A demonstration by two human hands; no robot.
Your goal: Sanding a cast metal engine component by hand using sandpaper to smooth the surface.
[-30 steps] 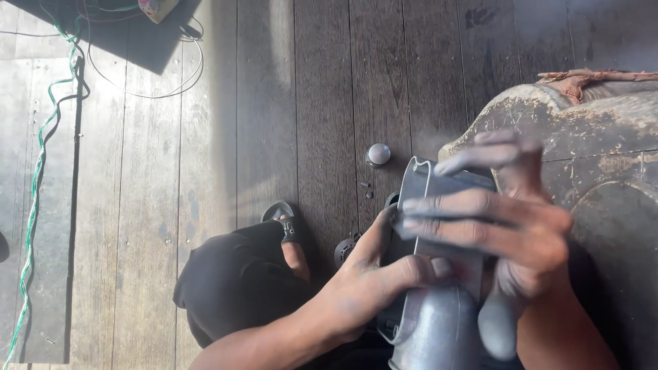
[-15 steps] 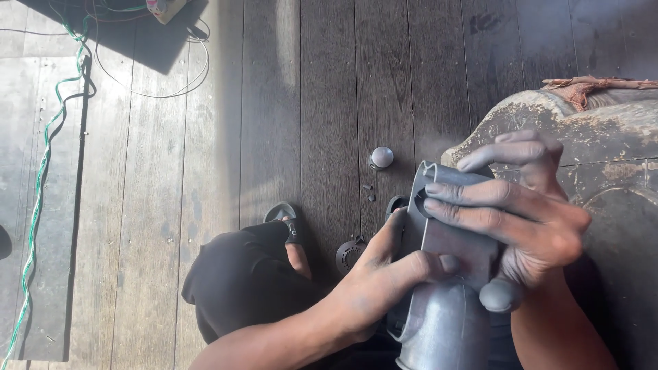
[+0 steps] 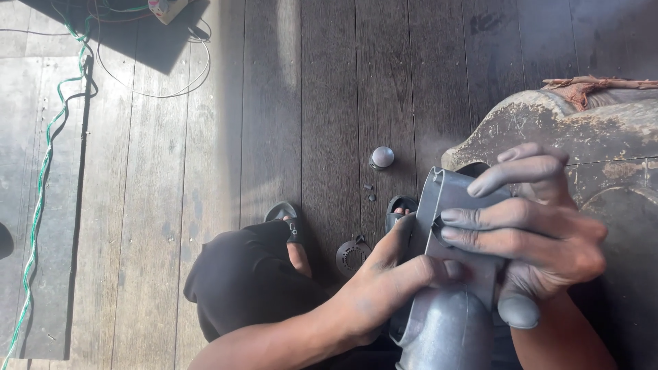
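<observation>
Both hands grip one grey metal housing [image 3: 456,226], a dusty part with a flat rectangular upper section and a rounded lower body, held at lower right above the dark plank floor [image 3: 329,103]. The right hand [image 3: 541,233] is closed over the housing from the right, fingers curled across its flat face and thumb pointing down beside the rounded body. The left hand [image 3: 387,281] is closed on the housing's left edge, thumb laid across the front.

Right of the housing stands a worn, dust-caked wooden block [image 3: 589,130].

Left of the housing, on the floor: a small round silver cap [image 3: 382,157], two tiny dark screws [image 3: 370,192] just below it, and a round perforated disc [image 3: 353,255]. A green cord [image 3: 44,171] runs far left of the housing. A small package [image 3: 166,7], light-coloured, sits at the top edge, well apart from the housing; its label cannot be made out.
</observation>
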